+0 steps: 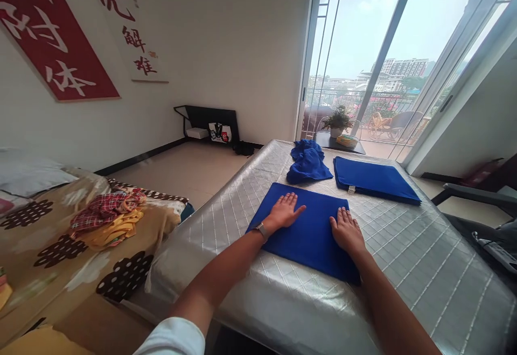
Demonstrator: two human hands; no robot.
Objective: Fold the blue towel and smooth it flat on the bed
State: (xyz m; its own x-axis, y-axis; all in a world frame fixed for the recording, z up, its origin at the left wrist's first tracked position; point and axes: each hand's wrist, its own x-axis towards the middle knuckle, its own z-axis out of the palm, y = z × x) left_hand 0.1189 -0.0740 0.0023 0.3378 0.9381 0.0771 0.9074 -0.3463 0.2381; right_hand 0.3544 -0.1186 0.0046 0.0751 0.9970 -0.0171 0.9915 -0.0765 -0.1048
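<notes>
A blue cloth (307, 236), folded into a flat rectangle, lies on the silvery quilted mattress (407, 269) in front of me. My left hand (284, 210) rests flat on its left part, fingers stretched out. On the right edge of the same cloth lies my right hand (347, 230), palm down with the fingers extended. Just beyond, to the right, is a second folded blue cloth (375, 179) with a small pale tag on its near edge. A crumpled blue cloth (309, 162) sits farther back on the mattress.
To the left is a bed with a patterned sheet (72, 285), bearing a red plaid garment (107, 209) and a yellow one. Behind the mattress, a potted plant (338, 120) stands by the sliding glass door (363, 48). A dark chair (476, 196) is at the right.
</notes>
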